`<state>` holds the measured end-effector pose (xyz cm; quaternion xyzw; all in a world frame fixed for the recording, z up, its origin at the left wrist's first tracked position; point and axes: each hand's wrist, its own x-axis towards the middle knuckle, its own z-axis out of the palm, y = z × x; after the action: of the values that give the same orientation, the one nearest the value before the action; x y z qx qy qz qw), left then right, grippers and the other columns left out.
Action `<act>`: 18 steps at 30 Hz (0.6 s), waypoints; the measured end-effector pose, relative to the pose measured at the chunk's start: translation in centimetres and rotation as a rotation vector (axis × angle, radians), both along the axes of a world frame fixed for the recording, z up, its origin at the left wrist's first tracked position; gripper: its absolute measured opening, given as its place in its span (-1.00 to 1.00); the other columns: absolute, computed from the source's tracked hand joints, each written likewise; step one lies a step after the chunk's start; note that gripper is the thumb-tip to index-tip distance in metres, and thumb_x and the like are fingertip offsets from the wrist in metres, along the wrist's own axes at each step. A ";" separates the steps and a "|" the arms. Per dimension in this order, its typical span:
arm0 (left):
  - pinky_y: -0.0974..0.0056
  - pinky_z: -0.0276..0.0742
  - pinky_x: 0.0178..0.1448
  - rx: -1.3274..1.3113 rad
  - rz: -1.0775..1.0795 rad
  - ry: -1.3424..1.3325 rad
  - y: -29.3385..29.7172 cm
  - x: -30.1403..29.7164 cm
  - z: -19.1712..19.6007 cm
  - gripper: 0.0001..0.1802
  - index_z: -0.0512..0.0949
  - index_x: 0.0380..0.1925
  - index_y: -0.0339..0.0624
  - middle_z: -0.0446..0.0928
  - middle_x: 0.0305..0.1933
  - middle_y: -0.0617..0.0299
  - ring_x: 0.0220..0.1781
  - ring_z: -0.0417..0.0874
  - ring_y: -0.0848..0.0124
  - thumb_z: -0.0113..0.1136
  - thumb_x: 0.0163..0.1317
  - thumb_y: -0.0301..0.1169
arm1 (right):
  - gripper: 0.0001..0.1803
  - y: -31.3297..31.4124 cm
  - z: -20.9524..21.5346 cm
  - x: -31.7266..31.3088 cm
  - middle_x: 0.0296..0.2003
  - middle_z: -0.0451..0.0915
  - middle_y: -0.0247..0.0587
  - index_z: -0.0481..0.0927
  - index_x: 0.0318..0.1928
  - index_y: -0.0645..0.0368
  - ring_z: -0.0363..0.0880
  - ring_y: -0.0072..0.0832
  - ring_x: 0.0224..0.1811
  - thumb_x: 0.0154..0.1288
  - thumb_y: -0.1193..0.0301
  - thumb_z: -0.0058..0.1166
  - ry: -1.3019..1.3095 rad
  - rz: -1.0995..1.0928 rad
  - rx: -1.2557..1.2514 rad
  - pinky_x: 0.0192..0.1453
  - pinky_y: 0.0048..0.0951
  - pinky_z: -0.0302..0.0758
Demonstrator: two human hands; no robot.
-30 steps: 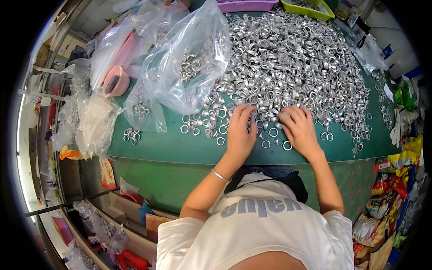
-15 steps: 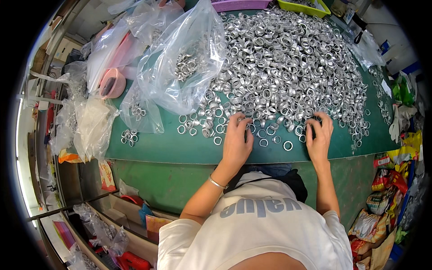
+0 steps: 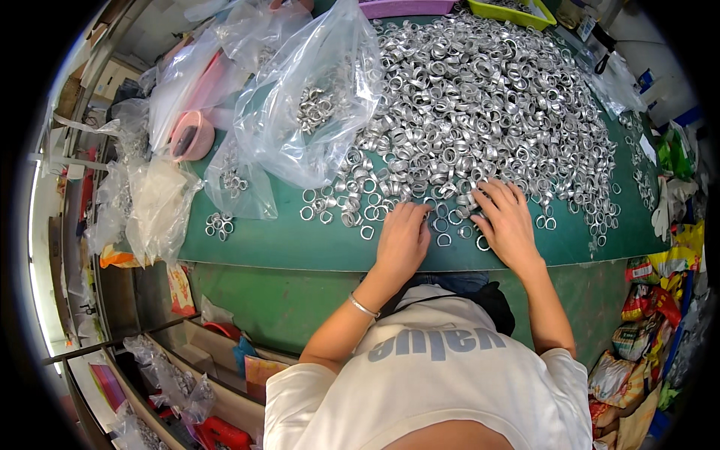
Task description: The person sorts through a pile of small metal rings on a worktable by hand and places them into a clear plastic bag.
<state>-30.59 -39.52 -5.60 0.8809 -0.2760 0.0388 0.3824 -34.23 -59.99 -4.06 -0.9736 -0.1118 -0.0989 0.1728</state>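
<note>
A large heap of silver metal rings (image 3: 487, 105) covers the table, with loose rings scattered along its near edge. My left hand (image 3: 405, 238) rests at that edge, fingers bent and close together; their tips hide whatever they may hold. To its right, my right hand (image 3: 508, 225) reaches over the heap's near edge with its fingers apart, touching rings. Between the two hands lie several loose rings (image 3: 444, 240) on the green tabletop.
Left of the heap sits a clear plastic bag (image 3: 300, 150) with rings inside, and a smaller bag (image 3: 251, 187) beside it. A pink cup (image 3: 196, 139) stands farther left. Purple (image 3: 405, 9) and yellow-green trays (image 3: 525, 15) are at the back. Packets (image 3: 637, 330) are piled at right.
My right hand has moved left, closer to my left hand, its fingers now over rings nearer the middle. The left hand has turned slightly, with its fingers drawn closer together.
</note>
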 end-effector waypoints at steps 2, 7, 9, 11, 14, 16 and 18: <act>0.13 0.34 -0.10 -0.012 -0.004 0.005 0.3 -0.1 -0.1 -0.70 0.44 -0.23 -0.28 0.41 -0.29 0.05 -0.19 0.43 0.11 0.07 -0.04 -0.65 | -0.65 0.1 0.4 -0.1 -0.10 0.46 -0.18 0.53 -0.14 0.22 0.34 -0.20 0.07 0.02 0.42 0.20 -0.090 -0.034 0.066 0.15 -0.15 0.23; 0.13 0.35 -0.11 -0.092 0.058 0.024 -0.1 0.1 0.1 -0.69 0.44 -0.22 -0.29 0.39 -0.27 0.03 -0.18 0.43 0.09 0.02 -0.05 -0.69 | -0.77 2.5 0.0 2.7 -0.28 0.42 -0.20 0.55 -0.35 0.22 0.35 -0.25 -0.13 -0.05 0.41 0.24 -0.224 -0.124 0.094 -0.02 -0.19 0.24; 0.15 0.38 -0.16 -0.110 0.095 -0.017 -0.4 0.3 0.4 -0.68 0.44 -0.22 -0.30 0.39 -0.29 0.02 -0.22 0.45 0.09 -0.02 -0.04 -0.74 | -0.82 3.4 -1.2 3.6 -0.32 0.41 -0.23 0.55 -0.47 0.22 0.34 -0.28 -0.16 -0.07 0.41 0.26 -0.195 -0.155 0.037 0.00 -0.20 0.20; 0.16 0.38 -0.15 -0.104 0.103 -0.045 0.3 0.5 0.3 -0.66 0.44 -0.22 -0.31 0.38 -0.27 0.02 -0.22 0.45 0.08 -0.04 -0.07 -0.75 | -0.84 3.4 -1.2 3.8 -0.32 0.41 -0.25 0.55 -0.50 0.22 0.34 -0.28 -0.15 -0.07 0.41 0.25 -0.211 -0.131 0.082 -0.01 -0.20 0.20; 0.11 0.35 -0.03 -0.062 0.152 0.038 1.4 0.8 0.6 -0.57 0.40 -0.16 -0.33 0.31 -0.22 -0.04 -0.15 0.40 0.03 -0.03 -0.13 -0.78 | -0.86 2.7 -1.1 3.4 -0.33 0.45 -0.26 0.54 -0.54 0.21 0.36 -0.29 -0.17 -0.05 0.45 0.24 -0.206 -0.139 0.221 0.00 -0.22 0.18; 0.10 0.35 -0.02 -0.061 0.211 0.063 1.7 1.5 0.6 -0.57 0.40 -0.16 -0.34 0.29 -0.22 -0.06 -0.14 0.39 0.02 -0.03 -0.14 -0.78 | -0.87 2.2 -1.1 3.1 -0.35 0.47 -0.25 0.53 -0.53 0.22 0.37 -0.28 -0.18 -0.05 0.47 0.23 -0.174 -0.164 0.321 0.00 -0.24 0.17; 0.10 0.33 -0.02 -0.070 0.189 -0.037 1.6 3.0 0.2 -0.60 0.40 -0.17 -0.36 0.28 -0.23 -0.07 -0.13 0.38 0.00 -0.01 -0.12 -0.76 | -0.90 1.9 -0.8 2.8 -0.27 0.55 -0.26 0.50 -0.48 0.26 0.43 -0.49 -0.28 0.05 0.54 0.16 -0.127 -0.226 0.602 -0.09 -0.42 0.29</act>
<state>-27.60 -37.89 -5.42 0.8882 -0.1972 0.1006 0.4025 -31.42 -58.06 -4.83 -0.8769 0.0206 -0.2067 0.4335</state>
